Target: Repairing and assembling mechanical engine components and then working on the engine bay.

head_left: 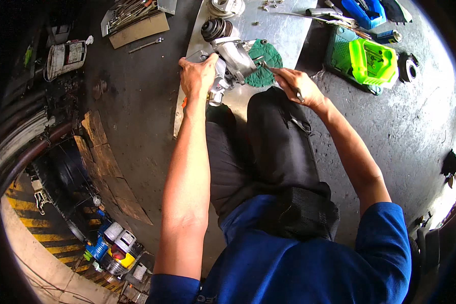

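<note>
My left hand [197,76] is closed on the near left side of a silver cast-metal housing [235,60], with a round body and a short shiny pipe end at its base. The housing is tilted over a metal sheet in front of my knees. In my closed right hand [299,87] is a slim metal hand tool [271,68]; a dark handle end shows below the fingers. Its tip is close to the housing's right face, and I cannot tell if they touch. Beneath the tip lies a green round textured pad [264,55].
A black ribbed pulley [216,30] and a pale ring-shaped part [226,7] stand on the metal sheet [289,36]. To the right are a bright green tray [374,63], a blue tray [365,12] and a black ring [408,68]. A box of tools [137,30] and a ratchet [146,45] lie left.
</note>
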The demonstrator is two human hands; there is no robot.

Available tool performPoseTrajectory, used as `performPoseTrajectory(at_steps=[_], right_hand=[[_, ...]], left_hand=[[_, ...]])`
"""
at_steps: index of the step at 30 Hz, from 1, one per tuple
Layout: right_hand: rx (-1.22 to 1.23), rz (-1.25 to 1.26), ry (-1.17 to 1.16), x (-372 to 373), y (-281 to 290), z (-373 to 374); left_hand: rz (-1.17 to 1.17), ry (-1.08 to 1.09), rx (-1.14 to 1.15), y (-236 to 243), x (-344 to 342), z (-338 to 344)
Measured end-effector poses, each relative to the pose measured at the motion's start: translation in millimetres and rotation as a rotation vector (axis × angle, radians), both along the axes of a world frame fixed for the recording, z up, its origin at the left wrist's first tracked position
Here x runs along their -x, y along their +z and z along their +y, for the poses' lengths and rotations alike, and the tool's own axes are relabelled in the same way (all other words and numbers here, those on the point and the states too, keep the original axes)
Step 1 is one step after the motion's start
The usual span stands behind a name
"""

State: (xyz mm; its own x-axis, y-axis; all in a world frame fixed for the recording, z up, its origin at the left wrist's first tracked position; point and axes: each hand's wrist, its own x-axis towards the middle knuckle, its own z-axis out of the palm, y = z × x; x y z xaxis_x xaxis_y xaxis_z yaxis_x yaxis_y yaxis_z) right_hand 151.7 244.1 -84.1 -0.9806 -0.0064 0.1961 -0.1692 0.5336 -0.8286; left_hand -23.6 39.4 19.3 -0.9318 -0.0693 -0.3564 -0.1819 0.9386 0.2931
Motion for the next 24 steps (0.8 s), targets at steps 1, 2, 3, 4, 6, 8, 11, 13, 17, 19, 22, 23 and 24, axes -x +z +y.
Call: performPoseTrajectory(at_steps=[1,2,3,4,6,8,11,13,17,19,22,23,24], right_hand=[[0.003,-0.050,0.012,-6,-3,-3],[0.009,-0.007,0.015,-8,-5,-6],[-0.051,0.075,0.008,-9,-8,-9],[-0.112,0.133,-0.002,-9,-10,-11],[-0.154,0.119,0.019,-10,-12,-11],[-0.204,0.190,0.012,-9,-12,-10],[-0.201,0.104,0.050,-2,-6,-5],[-0.147,0.106,0.054,6,1,-1],[-0.103,0.079,0.061,27,13,4],[-0.099,-0.006,0.087,31,16,4],[-0.019,-0.015,0.013,30,18,0],[-0.013,0.035,0.008,31,19,-1],[-0.002,-0.007,0.004,33,21,-1]], left_hand=[[0.023,-0.002,-0.015,0,0,0],[0.016,-0.001,-0.013,0,1,0],[-0.011,-0.001,-0.007,0,3,0],[0.010,-0.004,-0.011,0,5,0],[-0.002,-0.034,-0.036,-1,9,-1],[0.002,-0.021,-0.033,-2,14,-1],[-0.003,-0.033,-0.018,-3,18,-1],[-0.076,-0.027,-0.030,-3,19,-2],[0.011,-0.044,-0.033,-3,17,-2],[-0.003,-0.028,-0.030,-2,15,-1],[-0.020,-0.024,-0.014,-1,14,-1],[-0.024,-0.014,-0.023,-1,13,-2],[0.000,-0.016,-0.032,-1,11,-2]])
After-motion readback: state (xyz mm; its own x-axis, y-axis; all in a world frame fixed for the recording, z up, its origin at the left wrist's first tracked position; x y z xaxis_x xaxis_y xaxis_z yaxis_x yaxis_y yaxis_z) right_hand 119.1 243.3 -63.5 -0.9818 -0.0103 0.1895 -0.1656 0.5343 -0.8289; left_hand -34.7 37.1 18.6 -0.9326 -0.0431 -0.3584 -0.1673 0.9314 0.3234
